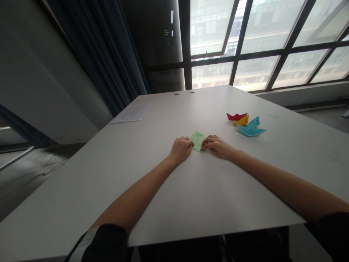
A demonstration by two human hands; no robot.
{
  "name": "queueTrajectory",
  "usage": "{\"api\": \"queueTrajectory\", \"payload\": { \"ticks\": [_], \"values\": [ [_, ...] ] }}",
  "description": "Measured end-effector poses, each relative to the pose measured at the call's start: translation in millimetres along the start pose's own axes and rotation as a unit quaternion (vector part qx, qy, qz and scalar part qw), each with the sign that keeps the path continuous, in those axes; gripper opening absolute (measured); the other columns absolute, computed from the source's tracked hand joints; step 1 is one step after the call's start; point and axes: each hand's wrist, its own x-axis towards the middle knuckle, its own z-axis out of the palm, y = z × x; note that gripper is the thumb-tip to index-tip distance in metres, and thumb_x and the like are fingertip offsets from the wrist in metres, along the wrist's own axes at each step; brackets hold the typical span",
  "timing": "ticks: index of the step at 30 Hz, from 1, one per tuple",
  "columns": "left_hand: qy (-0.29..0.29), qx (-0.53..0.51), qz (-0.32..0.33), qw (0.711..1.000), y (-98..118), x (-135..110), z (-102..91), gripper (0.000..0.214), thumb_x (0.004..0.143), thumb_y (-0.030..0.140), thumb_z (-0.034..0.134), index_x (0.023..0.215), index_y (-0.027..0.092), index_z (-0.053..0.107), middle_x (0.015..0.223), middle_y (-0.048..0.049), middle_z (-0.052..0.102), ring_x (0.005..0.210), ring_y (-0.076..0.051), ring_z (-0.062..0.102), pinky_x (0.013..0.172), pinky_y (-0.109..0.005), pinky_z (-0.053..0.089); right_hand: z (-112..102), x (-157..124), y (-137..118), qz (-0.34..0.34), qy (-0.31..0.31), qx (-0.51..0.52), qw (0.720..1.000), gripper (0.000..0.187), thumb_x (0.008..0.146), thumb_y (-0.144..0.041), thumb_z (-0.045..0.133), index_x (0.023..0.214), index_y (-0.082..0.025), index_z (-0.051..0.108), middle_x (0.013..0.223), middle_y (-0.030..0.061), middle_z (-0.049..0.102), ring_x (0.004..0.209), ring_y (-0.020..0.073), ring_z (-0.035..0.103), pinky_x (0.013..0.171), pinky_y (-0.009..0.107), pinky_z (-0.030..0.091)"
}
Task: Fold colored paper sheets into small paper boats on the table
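Observation:
A small sheet of light green folded paper (pixel 197 139) lies on the white table, with crease lines across it. My left hand (pixel 182 148) has its fingers closed at the paper's left edge. On the opposite side, my right hand (pixel 216 146) pinches the right edge between thumb and fingers. Both hands rest low on the tabletop, and the paper's outer edges are partly hidden under the fingertips.
Folded paper boats stand together to the right: a red boat (pixel 236 116), a yellow boat (pixel 241 120) and light blue ones (pixel 251 131). A printed sheet (pixel 130 113) lies at the table's left edge. The white table (pixel 163 203) reaches toward the windows.

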Motion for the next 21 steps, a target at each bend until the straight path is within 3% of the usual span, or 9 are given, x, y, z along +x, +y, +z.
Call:
{"api": "queueTrajectory", "payload": {
  "ticks": [4, 10, 14, 21],
  "values": [
    [0.005, 0.025, -0.016, 1.0, 1.4, -0.2, 0.7, 0.023, 0.079, 0.017, 0.045, 0.091, 0.02, 0.065, 0.093, -0.0046, 0.063, 0.09, -0.018, 0.054, 0.082, -0.032, 0.039, -0.9, 2.1, -6.3, -0.017, -0.003, 0.045, 0.999, 0.026, 0.077, -0.011, 0.045, 0.088, -0.02, 0.067, 0.089, 0.0061, 0.065, 0.085, 0.0175, 0.058, 0.08, 0.031, 0.04],
    [0.041, 0.065, -0.141, 0.987, 1.4, 0.4, 3.1, 0.03, 0.086, 0.035, 0.04, 0.087, 0.019, 0.065, 0.095, -0.0079, 0.063, 0.093, -0.022, 0.052, 0.081, -0.036, 0.038, -6.4, 2.3, -13.6, -0.008, 0.005, 0.025, 1.0, 0.016, 0.08, -0.025, 0.051, 0.085, -0.019, 0.064, 0.083, 0.0058, 0.065, 0.08, 0.0175, 0.059, 0.079, 0.031, 0.04],
    [0.047, 0.026, -0.148, 0.987, 0.5, 1.4, 4.1, 0.029, 0.085, 0.037, 0.042, 0.081, 0.019, 0.064, 0.092, -0.0068, 0.064, 0.091, -0.022, 0.053, 0.079, -0.034, 0.038, -8.0, 1.9, -14.9, -0.002, 0.0, -0.006, 1.0, 0.023, 0.084, -0.036, 0.048, 0.083, -0.019, 0.063, 0.08, 0.0059, 0.065, 0.079, 0.0177, 0.058, 0.078, 0.031, 0.039],
    [0.065, -0.137, -0.194, 0.969, 7.0, 4.8, 2.6, 0.02, 0.074, 0.035, 0.055, 0.07, 0.017, 0.063, 0.075, -0.0057, 0.063, 0.074, -0.019, 0.056, 0.069, -0.03, 0.041, -2.2, 1.4, -11.4, 0.056, 0.026, -0.063, 0.996, 0.025, 0.086, -0.031, 0.042, 0.074, -0.018, 0.059, 0.069, 0.0047, 0.061, 0.069, 0.0157, 0.056, 0.071, 0.028, 0.038]
  ]
}}
